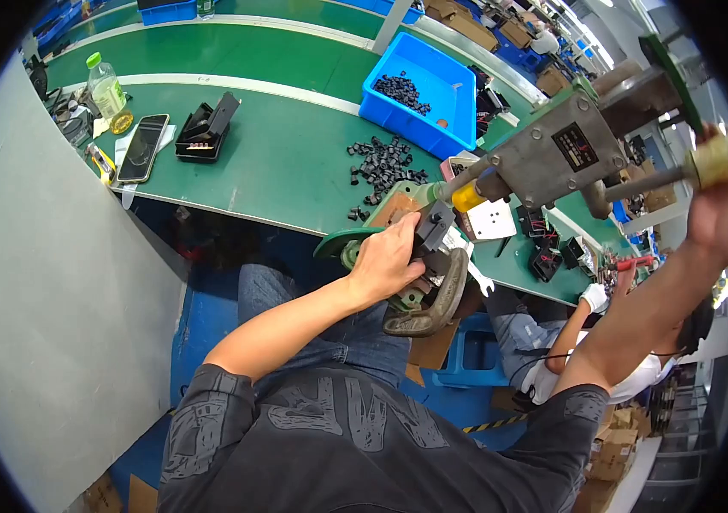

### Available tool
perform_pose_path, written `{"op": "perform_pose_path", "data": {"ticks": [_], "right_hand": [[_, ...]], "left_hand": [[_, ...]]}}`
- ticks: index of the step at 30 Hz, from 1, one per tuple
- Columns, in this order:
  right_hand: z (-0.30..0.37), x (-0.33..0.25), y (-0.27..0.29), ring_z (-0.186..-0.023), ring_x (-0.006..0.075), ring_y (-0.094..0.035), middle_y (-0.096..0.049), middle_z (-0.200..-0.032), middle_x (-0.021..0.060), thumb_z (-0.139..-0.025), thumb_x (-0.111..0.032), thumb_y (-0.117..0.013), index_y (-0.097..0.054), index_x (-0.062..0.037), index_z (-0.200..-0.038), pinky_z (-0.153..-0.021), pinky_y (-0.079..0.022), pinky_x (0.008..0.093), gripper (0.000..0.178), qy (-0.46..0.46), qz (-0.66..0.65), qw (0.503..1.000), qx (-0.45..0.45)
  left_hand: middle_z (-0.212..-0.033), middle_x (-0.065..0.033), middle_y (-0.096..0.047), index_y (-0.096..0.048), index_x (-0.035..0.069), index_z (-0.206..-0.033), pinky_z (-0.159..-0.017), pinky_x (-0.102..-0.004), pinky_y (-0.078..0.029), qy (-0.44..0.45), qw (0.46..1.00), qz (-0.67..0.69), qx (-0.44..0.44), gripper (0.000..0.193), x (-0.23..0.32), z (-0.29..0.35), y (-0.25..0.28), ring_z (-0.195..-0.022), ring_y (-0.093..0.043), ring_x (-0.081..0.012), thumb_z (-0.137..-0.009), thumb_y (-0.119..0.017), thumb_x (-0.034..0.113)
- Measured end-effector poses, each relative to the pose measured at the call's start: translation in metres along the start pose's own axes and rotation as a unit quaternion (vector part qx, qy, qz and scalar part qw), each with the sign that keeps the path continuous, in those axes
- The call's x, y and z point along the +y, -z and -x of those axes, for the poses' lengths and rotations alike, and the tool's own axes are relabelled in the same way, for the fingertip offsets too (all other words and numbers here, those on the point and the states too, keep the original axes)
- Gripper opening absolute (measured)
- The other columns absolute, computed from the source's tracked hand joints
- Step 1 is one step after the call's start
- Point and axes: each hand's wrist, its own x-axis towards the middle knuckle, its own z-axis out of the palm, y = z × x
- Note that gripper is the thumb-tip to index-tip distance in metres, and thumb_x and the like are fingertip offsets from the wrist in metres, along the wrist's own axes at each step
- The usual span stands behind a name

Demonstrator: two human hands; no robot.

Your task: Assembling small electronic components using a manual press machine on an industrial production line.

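Note:
A bench press [552,145] with a grey metal head stands at the table's front edge, to the right of middle. My left hand [388,261] is closed around a black plastic block [435,227], thumb and fingers on its left side, under the yellow-collared ram [468,197]. My right hand [717,215] is raised at the far right, its fingers wrapped round the pale knob of the press lever [717,161]; they are partly hidden and blurred. Beside my left hand curves a worn metal handle [445,303]. Small black plastic parts [383,167] lie heaped behind the press.
A blue bin [432,85] holds more black parts. On the table's left are an open black box [207,128], a phone [143,148], a bottle [107,90] and a yellow cutter [101,162]. At right a co-worker's white-gloved hand [594,297] is near a red tool [633,263].

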Motion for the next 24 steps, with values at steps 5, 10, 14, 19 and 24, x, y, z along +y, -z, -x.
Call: {"op": "perform_pose_path", "data": {"ticks": [5, 10, 14, 19, 24], "right_hand": [[0.094, -0.036, 0.005, -0.073, 0.0296, -0.067, -0.066, -0.088, 0.0211, -0.097, -0.052, -0.033, -0.064, -0.0017, -0.102, -0.069, -0.056, 0.0396, 0.06, 0.131, -0.109, 0.933, -0.317], [0.166, -0.033, -0.038, -0.056, 0.0169, -0.056, -0.061, -0.061, 0.0033, -0.096, -0.053, -0.044, -0.059, -0.0083, -0.059, -0.06, -0.046, 0.0301, 0.06, 0.128, 0.164, 0.791, -0.576], [0.195, -0.021, -0.048, -0.055, 0.0167, -0.053, -0.058, -0.059, -0.0001, -0.094, -0.056, -0.041, -0.059, -0.0103, -0.059, -0.059, -0.043, 0.0286, 0.061, 0.176, 0.247, 0.801, -0.515], [0.193, -0.02, -0.045, -0.055, 0.0171, -0.055, -0.06, -0.06, -0.0005, -0.095, -0.04, -0.049, -0.061, -0.0111, -0.059, -0.062, -0.043, 0.0267, 0.047, 0.173, 0.243, 0.777, -0.554], [0.207, -0.009, -0.035, -0.049, 0.0146, -0.049, -0.058, -0.055, 0.0, -0.09, -0.05, -0.042, -0.061, -0.0114, -0.056, -0.059, -0.04, 0.0295, 0.055, 0.16, 0.264, 0.791, -0.529]], "left_hand": [[-0.126, -0.0266, -0.055, -0.041, -0.007, -0.128, -0.08, -0.0425, -0.054, 0.003, 1.0, 0.028, 0.013, 0.069, 0.005, 0.009, -0.003, -0.104, -0.061, -0.0404, -0.069, -0.07, 0.013], [-0.126, -0.0258, -0.058, -0.044, -0.009, -0.128, -0.084, -0.0374, -0.053, -0.036, 0.993, -0.03, 0.11, 0.066, -0.001, 0.009, -0.013, -0.112, -0.062, -0.0363, -0.07, -0.067, 0.012], [-0.128, -0.0282, -0.056, -0.044, -0.012, -0.128, -0.089, -0.0371, -0.053, -0.029, 0.995, -0.026, 0.09, 0.067, 0.001, 0.008, -0.013, -0.115, -0.06, -0.0372, -0.07, -0.068, 0.011], [-0.13, -0.0297, -0.055, -0.044, -0.013, -0.128, -0.093, -0.0358, -0.052, -0.036, 0.995, -0.028, 0.091, 0.07, -0.002, 0.008, -0.017, -0.118, -0.059, -0.0364, -0.068, -0.07, 0.01], [-0.131, -0.0288, -0.055, -0.044, -0.014, -0.129, -0.095, -0.0353, -0.051, -0.036, 0.995, -0.034, 0.09, 0.072, -0.001, 0.009, -0.017, -0.121, -0.058, -0.0347, -0.066, -0.072, 0.009]]}}
